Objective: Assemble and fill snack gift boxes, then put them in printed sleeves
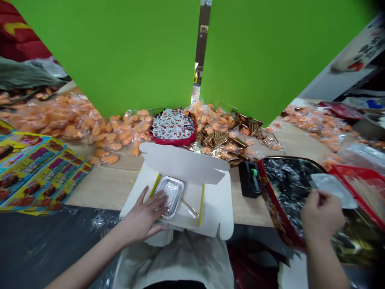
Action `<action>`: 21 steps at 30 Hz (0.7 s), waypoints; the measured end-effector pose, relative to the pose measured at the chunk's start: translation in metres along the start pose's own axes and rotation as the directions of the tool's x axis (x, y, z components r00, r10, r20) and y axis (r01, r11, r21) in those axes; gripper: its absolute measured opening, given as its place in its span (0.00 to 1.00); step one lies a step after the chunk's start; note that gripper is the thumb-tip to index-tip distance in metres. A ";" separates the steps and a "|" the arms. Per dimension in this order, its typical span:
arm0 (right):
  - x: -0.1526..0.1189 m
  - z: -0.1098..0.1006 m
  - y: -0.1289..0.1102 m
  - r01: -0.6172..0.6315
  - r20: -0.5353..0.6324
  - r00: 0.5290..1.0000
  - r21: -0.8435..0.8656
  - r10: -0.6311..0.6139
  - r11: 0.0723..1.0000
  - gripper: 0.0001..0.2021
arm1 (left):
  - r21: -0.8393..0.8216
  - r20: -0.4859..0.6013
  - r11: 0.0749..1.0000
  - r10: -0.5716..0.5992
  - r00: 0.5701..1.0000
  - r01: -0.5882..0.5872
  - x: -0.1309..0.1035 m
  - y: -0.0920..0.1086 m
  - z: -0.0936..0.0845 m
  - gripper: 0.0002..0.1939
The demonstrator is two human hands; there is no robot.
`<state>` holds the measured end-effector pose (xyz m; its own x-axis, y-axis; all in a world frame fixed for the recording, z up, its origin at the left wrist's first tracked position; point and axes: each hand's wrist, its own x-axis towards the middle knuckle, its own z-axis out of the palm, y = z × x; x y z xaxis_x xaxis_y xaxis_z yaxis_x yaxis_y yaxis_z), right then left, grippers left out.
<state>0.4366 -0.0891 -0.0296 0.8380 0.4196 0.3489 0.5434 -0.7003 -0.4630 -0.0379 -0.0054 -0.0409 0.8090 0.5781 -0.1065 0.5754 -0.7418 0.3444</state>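
An unfolded white box (217,204) lies open at the table's front edge. Inside it are a foil tray (171,196) with a clear-looking cover and a thin wrapped stick (190,208). My left hand (147,212) rests with spread fingers on the left part of the foil tray. On the right, my right hand (321,212) is closed in a pinch over a red-rimmed container (272,212) of dark shiny packets. A translucent white flat piece (333,188) extends from behind its fingertips; whether they grip it is unclear.
Behind the box stand a red tray (174,141) of small white sachets, gold packets (219,138) and orange wrapped pieces (110,138). A black tape dispenser (249,182) sits right of the box. Printed cartons (39,172) lie left; a red basket (345,170) stands right. Green panels (120,52) rise behind.
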 end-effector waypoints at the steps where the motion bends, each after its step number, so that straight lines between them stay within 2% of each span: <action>1: -0.016 -0.011 -0.015 0.062 -0.016 0.998 0.121 -0.060 0.991 0.20 | -0.086 -0.043 0.996 -0.039 0.998 0.035 0.004 0.009 -0.002 0.21; 2: -0.037 -0.021 -0.032 0.133 0.026 0.989 0.260 -0.145 0.956 0.17 | -0.206 -0.096 0.976 -0.086 0.992 0.065 0.010 0.020 -0.004 0.20; 3: -0.060 -0.030 -0.052 0.183 0.150 0.952 0.416 -0.265 0.891 0.15 | -0.355 -0.135 0.932 -0.133 0.982 0.078 0.017 0.033 -0.006 0.20; 4: -0.084 -0.037 -0.072 0.192 0.304 0.858 0.557 -0.413 0.808 0.13 | -0.510 -0.139 0.857 -0.164 0.977 0.071 0.025 0.046 -0.007 0.22; 5: -0.107 -0.041 -0.091 0.182 0.420 0.719 0.654 -0.553 0.734 0.11 | -0.644 -0.118 0.763 -0.174 0.978 0.058 0.033 0.058 -0.007 0.25; 7: -0.140 -0.039 -0.122 0.136 0.514 0.421 0.779 -0.747 0.612 0.10 | -0.791 -0.039 0.608 -0.162 0.986 0.069 0.045 0.077 -0.003 0.28; 8: -0.146 -0.034 -0.129 0.157 0.520 0.350 0.787 -0.779 0.596 0.10 | -0.808 -0.001 0.581 -0.168 0.986 0.099 0.048 0.081 0.000 0.28; 9: -0.143 -0.028 -0.130 0.199 0.524 0.344 0.770 -0.779 0.606 0.11 | -0.805 0.026 0.577 -0.195 0.980 0.136 0.050 0.080 0.003 0.26; 10: -0.132 -0.020 -0.124 0.257 0.527 0.406 0.718 -0.746 0.647 0.12 | -0.794 0.031 0.585 -0.236 0.971 0.167 0.049 0.076 0.007 0.24; 12: -0.090 -0.002 -0.096 0.322 0.484 0.639 0.538 -0.598 0.779 0.14 | -0.761 0.016 0.609 -0.325 0.945 0.223 0.044 0.061 0.013 0.21; 13: -0.063 0.007 -0.076 0.305 0.440 0.752 0.429 -0.492 0.850 0.15 | -0.742 0.000 0.624 -0.366 0.931 0.245 0.040 0.052 0.015 0.21; 15: -0.010 0.027 -0.036 0.234 0.328 0.891 0.258 -0.313 0.937 0.18 | -0.696 -0.058 0.657 -0.454 0.889 0.290 0.032 0.037 0.018 0.21; 17: 0.032 0.046 -0.002 0.163 0.246 0.950 0.128 -0.190 0.978 0.19 | -0.660 -0.111 0.674 -0.525 0.844 0.333 0.027 0.028 0.019 0.22; 19: 0.056 0.064 0.021 0.137 0.231 0.962 0.046 -0.144 0.989 0.20 | -0.644 -0.140 0.672 -0.574 0.807 0.366 0.025 0.022 0.021 0.24; 21: 0.067 0.076 0.036 0.157 0.247 0.957 0.002 -0.153 0.988 0.15 | -0.632 -0.148 0.669 -0.601 0.786 0.392 0.025 0.016 0.025 0.25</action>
<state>0.5157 -0.0422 -0.0843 0.7311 0.6513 0.2032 0.6686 -0.6245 -0.4038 -0.0051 -0.0116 -0.0615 0.2723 0.9501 -0.1524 0.6257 -0.0546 0.7781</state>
